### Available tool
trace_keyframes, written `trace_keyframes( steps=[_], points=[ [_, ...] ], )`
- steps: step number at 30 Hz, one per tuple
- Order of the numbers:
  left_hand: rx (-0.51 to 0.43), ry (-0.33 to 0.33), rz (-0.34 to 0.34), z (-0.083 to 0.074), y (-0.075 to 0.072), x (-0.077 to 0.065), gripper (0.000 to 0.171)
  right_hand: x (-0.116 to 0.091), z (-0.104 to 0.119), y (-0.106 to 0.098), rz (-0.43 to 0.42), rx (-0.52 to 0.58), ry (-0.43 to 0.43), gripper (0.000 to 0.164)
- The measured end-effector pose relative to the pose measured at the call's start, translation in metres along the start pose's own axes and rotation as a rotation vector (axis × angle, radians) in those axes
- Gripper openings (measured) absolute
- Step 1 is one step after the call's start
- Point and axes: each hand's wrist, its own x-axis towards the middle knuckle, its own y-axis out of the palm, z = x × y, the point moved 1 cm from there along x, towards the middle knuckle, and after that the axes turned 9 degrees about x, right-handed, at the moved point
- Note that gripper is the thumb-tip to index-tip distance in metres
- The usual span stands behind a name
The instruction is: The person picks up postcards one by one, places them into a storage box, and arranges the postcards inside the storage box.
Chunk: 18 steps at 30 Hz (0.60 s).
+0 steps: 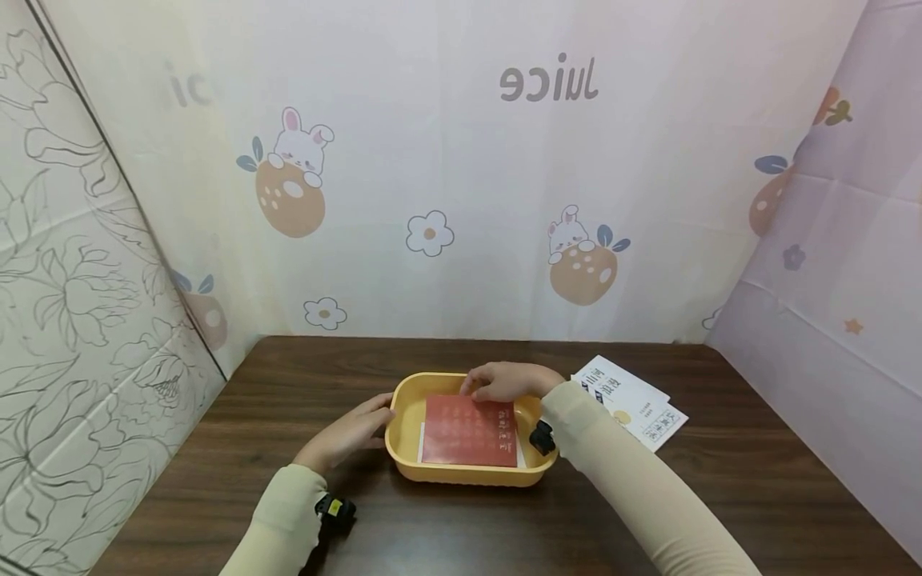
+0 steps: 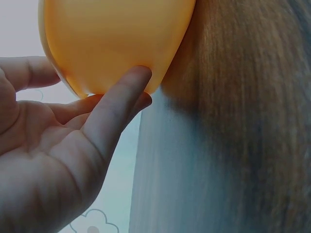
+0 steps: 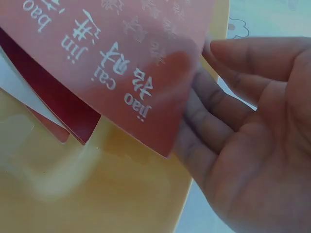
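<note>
Yellow and smooth-walled, a tray [image 1: 468,478] sits on a dark wood-grain table [image 1: 727,480], with a red booklet [image 1: 464,440] lying inside it. White edges show from beneath the booklet on both sides, and the right wrist view shows a darker red sheet [image 3: 73,116] and white paper below its lettered corner. Pale characters and Latin letters are printed on the red cover. At the tray's left end, the left hand [image 1: 347,436] has its fingers spread and lightly bent, touching the outer wall and rim without closing round them. The right hand [image 1: 513,381] is at the booklet's far right part, over the tray's far side, its fingers gently curved at the cover's edge; some fingertips are hidden, so I cannot tell whether they pinch it. To the tray's right, white printed leaflets [image 1: 637,396] overlap on the table, partly behind the right sleeve [image 1: 634,488]. A rabbit-and-fruit patterned curtain [image 1: 490,160] hangs behind.
</note>
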Motion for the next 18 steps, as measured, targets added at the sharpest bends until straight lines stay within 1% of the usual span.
trace_keyframes(
  steps=[4, 12, 18],
  points=[
    [0.003, 0.002, -0.002, 0.0006, -0.0006, 0.0000, 0.051, 0.0009, -0.0017, 0.0020, 0.029, 0.001, 0.015, 0.022],
    [0.003, 0.015, 0.014, 0.0017, -0.0010, 0.0004, 0.052, 0.0006, -0.0022, 0.0057, 0.053, -0.002, 0.019, 0.028],
    [0.010, 0.006, 0.013, 0.0023, -0.0014, 0.0003, 0.053, 0.0002, -0.0018, 0.0066, 0.065, -0.008, 0.038, 0.037]
  ],
)
